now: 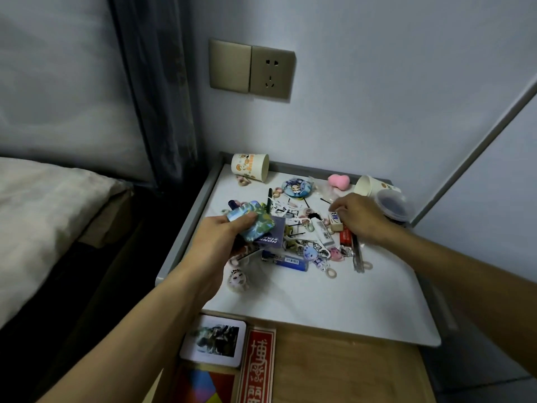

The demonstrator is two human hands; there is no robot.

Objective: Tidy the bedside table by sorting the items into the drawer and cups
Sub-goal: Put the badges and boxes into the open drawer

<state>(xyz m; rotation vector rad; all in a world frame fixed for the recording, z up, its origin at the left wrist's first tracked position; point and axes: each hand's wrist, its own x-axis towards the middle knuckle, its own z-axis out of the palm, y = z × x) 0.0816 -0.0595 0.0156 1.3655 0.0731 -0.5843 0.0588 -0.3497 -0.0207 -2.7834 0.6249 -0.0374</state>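
The white-topped bedside table (334, 303) carries a heap of small items: hair ties, clips, keychain charms, a blue lighter (286, 260), a white lighter (322, 231), an eraser (334, 219) and a round badge (295, 187). My left hand (220, 242) grips a stack of cards (255, 225) with a blue-green pattern, held over the pile's left side. With its fingers curled, my right hand (359, 218) reaches down by the eraser; what they pinch is hidden. A patterned paper cup (250, 166) lies on its side at the back left, and a second cup (370, 185) at the back right.
The open wooden drawer (348, 370) below the table front holds a white-framed photo card (213, 340), a red strip and a coloured card. A pink heart sponge (338, 181) and a lidded clear tub (392, 205) sit at the back right. A bed lies left; a wall socket is above.
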